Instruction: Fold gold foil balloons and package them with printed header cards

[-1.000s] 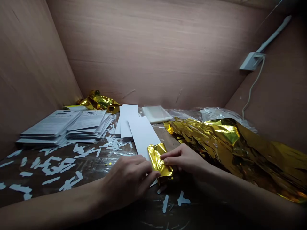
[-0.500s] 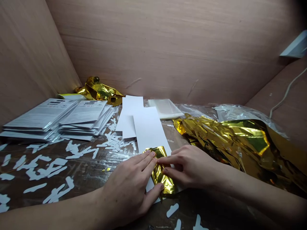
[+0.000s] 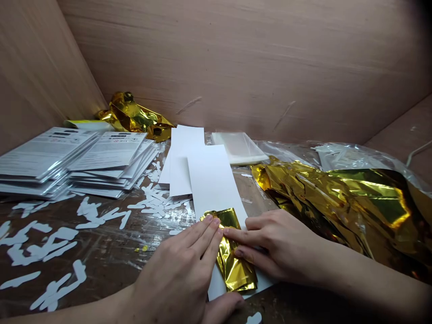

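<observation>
Head view: folded gold foil [image 3: 237, 265] on white card [image 3: 216, 180]; left hand [image 3: 178, 265] flat, fingers together, pressing its left edge; right hand [image 3: 280, 245] half-curled, fingertips on top. Foil likely light, slippery, springy, creases easily; best pinched at the folded edges.

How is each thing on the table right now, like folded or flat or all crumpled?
small gold foil piece: folded, lying on a white strip
left hand: fingers outstretched, touching the foil piece
right hand: fingers partly bent, touching it too
white strip: flat, partly covered
large gold foil sheet: spread out, wrinkled
back gold foil: crumpled
printed cards: stacked in piles
white scraps: scattered
</observation>
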{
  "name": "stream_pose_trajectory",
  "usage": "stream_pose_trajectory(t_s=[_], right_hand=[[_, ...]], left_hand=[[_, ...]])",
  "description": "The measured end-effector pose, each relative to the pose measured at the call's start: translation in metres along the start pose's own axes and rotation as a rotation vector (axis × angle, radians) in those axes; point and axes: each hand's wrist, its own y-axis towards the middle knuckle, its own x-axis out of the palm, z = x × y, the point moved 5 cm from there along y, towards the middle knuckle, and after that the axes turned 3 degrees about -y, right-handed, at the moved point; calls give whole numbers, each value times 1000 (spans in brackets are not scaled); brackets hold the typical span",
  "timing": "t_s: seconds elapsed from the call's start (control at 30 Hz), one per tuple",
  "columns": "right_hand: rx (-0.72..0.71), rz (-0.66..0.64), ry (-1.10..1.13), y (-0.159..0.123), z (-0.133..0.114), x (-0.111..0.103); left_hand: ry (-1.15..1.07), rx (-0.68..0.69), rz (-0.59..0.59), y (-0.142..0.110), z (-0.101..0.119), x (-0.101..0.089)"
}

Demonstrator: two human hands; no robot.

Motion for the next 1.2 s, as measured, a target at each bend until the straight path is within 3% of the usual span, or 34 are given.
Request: stream_pose_trajectory(t_s=[0.1, 0.27, 0.37, 0.43, 0.57, 0.67, 0.73, 0.8, 0.87, 1.0, 1.2], right_hand=[[35, 4, 188, 6, 10, -3], [350, 355, 534, 28, 55, -9], [421, 334, 830, 45, 71, 2], [432, 289, 885, 51, 75, 6], [356, 339, 592, 49, 78, -3], [106, 377, 303, 41, 67, -12], [-84, 301, 155, 35, 54, -14], [-177, 194, 78, 28, 43, -14], [-173, 96, 57, 24, 33, -15], [-29, 7, 41, 25, 22, -14], [85, 2, 29, 34, 18, -14]], left_hand=[[10, 2, -9, 0, 1, 1], [24, 11, -31, 2, 2, 1], [26, 9, -38, 2, 1, 2], [24, 10, -40, 2, 0, 3], [13, 0, -4, 2, 0, 4], [-46, 21, 18, 3, 3, -1], [-97, 72, 7, 4, 6, -4], [-117, 104, 4, 5, 7, -6], [-113, 115, 8, 5, 9, -5], [-95, 114, -20, 3, 12, -4], [-119, 2, -158, 6, -1, -39]])
